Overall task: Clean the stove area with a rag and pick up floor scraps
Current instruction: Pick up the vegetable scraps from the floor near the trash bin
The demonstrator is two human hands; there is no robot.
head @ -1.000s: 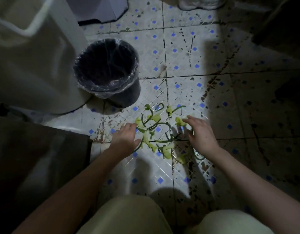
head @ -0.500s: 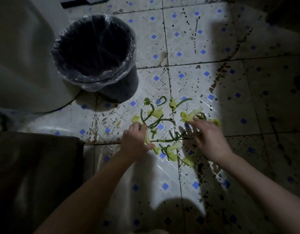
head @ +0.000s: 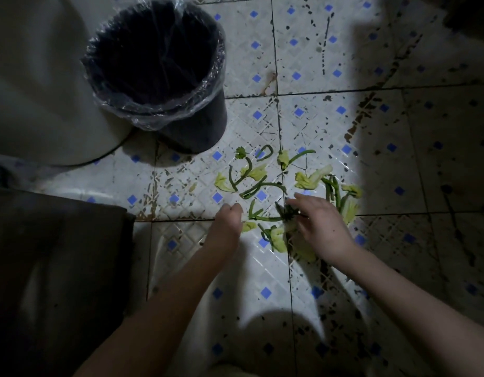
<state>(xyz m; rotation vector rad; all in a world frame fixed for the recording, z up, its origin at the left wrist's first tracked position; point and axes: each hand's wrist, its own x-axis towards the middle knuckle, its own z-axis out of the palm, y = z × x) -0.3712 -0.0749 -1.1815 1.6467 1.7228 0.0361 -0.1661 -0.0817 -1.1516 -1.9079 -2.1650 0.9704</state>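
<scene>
green scraps [head: 265,186], black bin [head: 164,77], white blue-diamond tiles [head: 311,77]

green vegetable scraps [head: 265,186], scattered on tiled floor [head: 235,268]

The view was dim. One bright patch lit the middle of the tiled floor [head: 303,63] and the scraps [head: 256,172]; the far right and near left sank into shadow. The bin liner [head: 143,115] glinted faintly. The edges bowed and looked soft.
</scene>
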